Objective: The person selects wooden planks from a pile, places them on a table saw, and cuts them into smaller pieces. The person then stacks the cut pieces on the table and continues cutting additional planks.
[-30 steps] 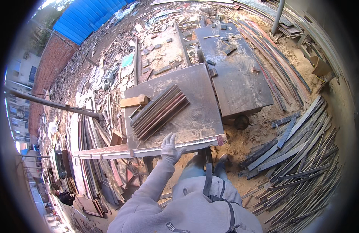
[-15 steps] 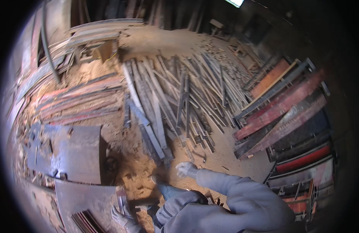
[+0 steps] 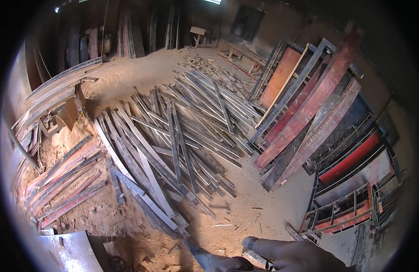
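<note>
My right arm, in a grey sleeve, comes in at the lower edge, right of centre. At its end a small part of my right hand (image 3: 249, 243) shows as a grey-blue shape above the sawdust floor; its fingers cannot be made out. Pale offcuts (image 3: 255, 259) lie just under it. My left hand is out of view. Left of the arm, my leg (image 3: 208, 259) reaches toward the floor. Beyond it spreads a large heap of long wooden strips (image 3: 173, 145), lying crisscross, with a bluish strip (image 3: 128, 181) along its left side.
Red and grey planks (image 3: 304, 131) lean in a stack at the right, with dark and red framed panels (image 3: 350, 156) beside them. Reddish boards (image 3: 67, 181) lie at the left. A shiny metal sheet (image 3: 73, 251) stands lower left. A wooden bench (image 3: 241, 56) is far back.
My view has swung up and to the right. The left gloved hand and most of the metal-topped table have left the picture. The right arm sits lower, its glove mostly hidden.
</note>
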A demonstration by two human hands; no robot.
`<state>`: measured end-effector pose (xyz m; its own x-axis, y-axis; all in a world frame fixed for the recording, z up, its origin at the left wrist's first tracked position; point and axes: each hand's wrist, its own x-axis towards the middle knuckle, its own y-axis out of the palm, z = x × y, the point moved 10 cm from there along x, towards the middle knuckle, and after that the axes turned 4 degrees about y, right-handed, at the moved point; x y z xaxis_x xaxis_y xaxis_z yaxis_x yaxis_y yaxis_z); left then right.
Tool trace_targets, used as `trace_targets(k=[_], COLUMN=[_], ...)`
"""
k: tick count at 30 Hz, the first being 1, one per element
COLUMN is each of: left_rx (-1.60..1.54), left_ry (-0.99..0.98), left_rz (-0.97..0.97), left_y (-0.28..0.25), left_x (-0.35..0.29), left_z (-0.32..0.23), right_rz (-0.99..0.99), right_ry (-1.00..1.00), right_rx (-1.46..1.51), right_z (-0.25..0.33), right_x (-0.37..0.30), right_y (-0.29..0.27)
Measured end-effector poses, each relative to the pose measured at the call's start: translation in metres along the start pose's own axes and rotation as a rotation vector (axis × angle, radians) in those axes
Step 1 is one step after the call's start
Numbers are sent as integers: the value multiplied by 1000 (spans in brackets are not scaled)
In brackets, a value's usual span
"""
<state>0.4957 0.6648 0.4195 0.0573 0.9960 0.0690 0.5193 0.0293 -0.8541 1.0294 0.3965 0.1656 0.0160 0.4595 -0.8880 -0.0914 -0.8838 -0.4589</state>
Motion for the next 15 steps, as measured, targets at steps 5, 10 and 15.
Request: trace_targets(k=[5, 10, 15], left_rx=[3, 25, 111], left_ry=[-56, -171, -485], left_rz=[43, 55, 11], left_y=[31, 54, 42], left_x=[46, 69, 37], left_z=[-35, -19, 91], right_rz=[78, 63, 11], right_ry=[242, 201, 228], right_rx=[1177, 1455, 1097], right_z=[-74, -59, -18], right_x=[-6, -2, 22], right_y=[-3, -42, -97])
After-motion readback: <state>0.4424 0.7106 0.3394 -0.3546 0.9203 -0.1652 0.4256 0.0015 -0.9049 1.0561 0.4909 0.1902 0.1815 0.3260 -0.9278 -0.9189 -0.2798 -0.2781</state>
